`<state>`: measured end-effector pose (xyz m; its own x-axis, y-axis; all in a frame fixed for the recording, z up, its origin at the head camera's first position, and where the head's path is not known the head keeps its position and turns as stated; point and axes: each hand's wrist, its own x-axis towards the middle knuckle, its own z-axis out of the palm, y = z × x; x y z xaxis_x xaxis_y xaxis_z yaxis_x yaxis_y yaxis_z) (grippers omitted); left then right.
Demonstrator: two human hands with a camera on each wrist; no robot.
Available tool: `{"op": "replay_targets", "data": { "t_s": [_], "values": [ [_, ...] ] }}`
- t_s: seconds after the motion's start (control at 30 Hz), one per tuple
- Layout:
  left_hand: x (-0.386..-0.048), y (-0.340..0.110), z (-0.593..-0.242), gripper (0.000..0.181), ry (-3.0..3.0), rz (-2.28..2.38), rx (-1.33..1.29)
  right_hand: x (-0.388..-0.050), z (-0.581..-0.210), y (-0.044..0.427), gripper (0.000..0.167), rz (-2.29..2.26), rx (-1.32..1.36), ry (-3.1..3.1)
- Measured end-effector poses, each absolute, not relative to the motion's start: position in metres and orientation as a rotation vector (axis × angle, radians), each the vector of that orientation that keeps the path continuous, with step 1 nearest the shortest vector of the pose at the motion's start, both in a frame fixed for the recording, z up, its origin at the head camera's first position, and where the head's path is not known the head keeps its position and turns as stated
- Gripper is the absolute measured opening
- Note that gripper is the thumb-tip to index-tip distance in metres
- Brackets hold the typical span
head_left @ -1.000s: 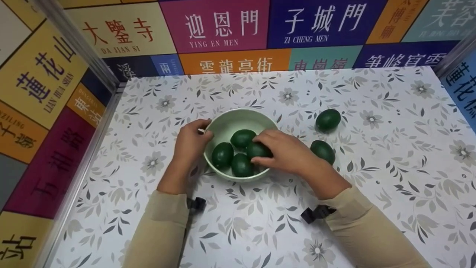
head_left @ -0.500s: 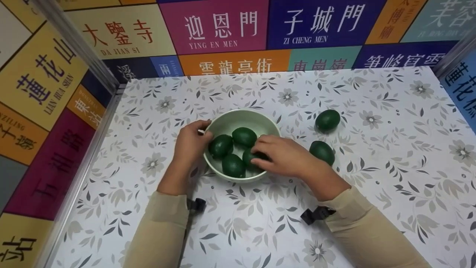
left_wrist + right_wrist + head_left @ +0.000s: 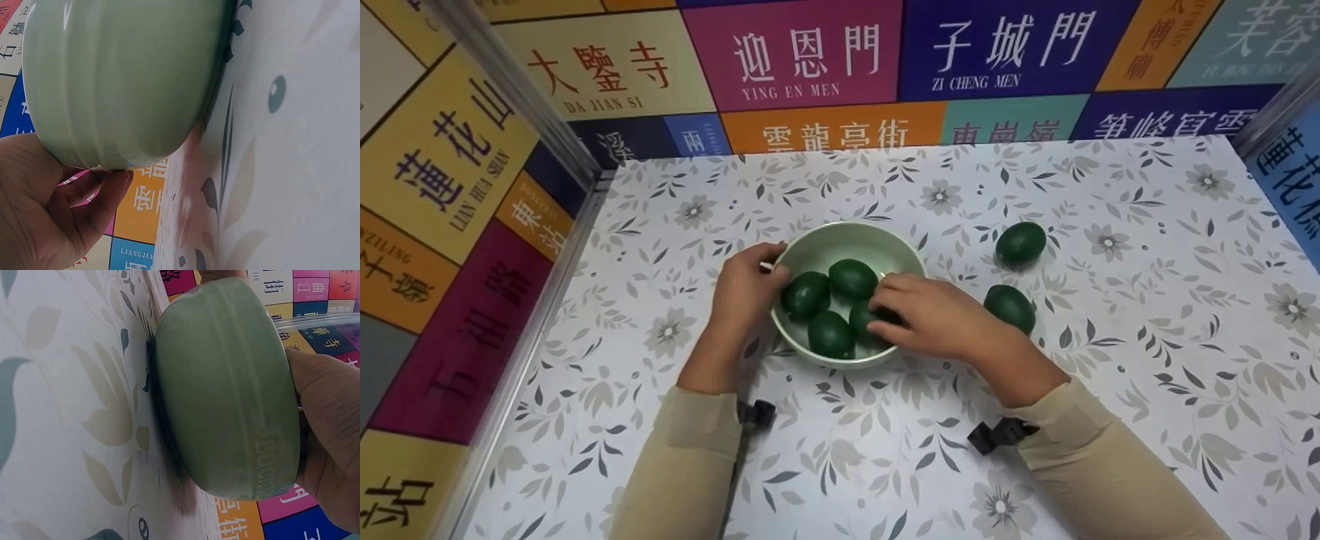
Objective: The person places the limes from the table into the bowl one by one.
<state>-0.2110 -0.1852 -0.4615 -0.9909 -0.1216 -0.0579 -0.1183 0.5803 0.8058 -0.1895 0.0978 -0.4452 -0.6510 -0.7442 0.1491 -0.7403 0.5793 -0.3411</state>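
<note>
The left hand (image 3: 746,289) pinches the rim of the pale green bowl (image 3: 847,240) at its left side, thumb over the edge, fingers bent outside. The right hand (image 3: 934,311) reaches over the opposite rim, thumb and fingers slightly apart and curled round a dark green fruit (image 3: 864,321) inside. Three more fruits (image 3: 831,334) lie in the bowl near it. Both forearms slant in from the near side. Just beyond the right wrist lies a loose fruit (image 3: 1010,306), partly hidden by it, with another fruit (image 3: 1021,244) farther back. The bowl sits mid-surface (image 3: 877,465), well apart from the left and right edges; printed panels (image 3: 810,56) border the back edge.
</note>
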Motion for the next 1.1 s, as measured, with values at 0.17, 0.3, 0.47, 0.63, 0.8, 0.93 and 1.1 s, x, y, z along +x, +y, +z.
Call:
{"op": "replay_targets", "data": {
  "t_s": [0.17,0.3,0.47,0.63,0.8,0.93,1.1],
  "values": [
    [-0.211,-0.184,-0.462,0.042,-2.794,-1.415,0.219,-0.188,-0.444,0.099,0.026,-0.602,-1.317,2.782],
    [-0.211,-0.184,-0.463,0.042,-2.795,-1.416,0.23,-0.188,-0.443,0.1,0.026,-0.609,-1.328,2.777],
    [-0.21,-0.185,-0.463,0.044,-2.806,-1.419,0.255,-0.185,-0.441,0.102,0.027,-0.621,-1.341,2.779],
    [-0.21,-0.186,-0.464,0.043,-2.8,-1.416,0.24,-0.182,-0.437,0.106,0.029,-0.642,-1.346,2.797],
    [-0.21,-0.186,-0.464,0.042,-2.787,-1.422,0.218,-0.18,-0.433,0.112,0.032,-0.68,-1.354,2.811],
    [-0.21,-0.185,-0.463,0.041,-2.783,-1.44,0.22,-0.18,-0.429,0.118,0.033,-0.693,-1.332,2.823],
    [-0.211,-0.185,-0.463,0.042,-2.79,-1.453,0.227,-0.178,-0.423,0.124,0.034,-0.704,-1.302,2.856]
  ]
}}
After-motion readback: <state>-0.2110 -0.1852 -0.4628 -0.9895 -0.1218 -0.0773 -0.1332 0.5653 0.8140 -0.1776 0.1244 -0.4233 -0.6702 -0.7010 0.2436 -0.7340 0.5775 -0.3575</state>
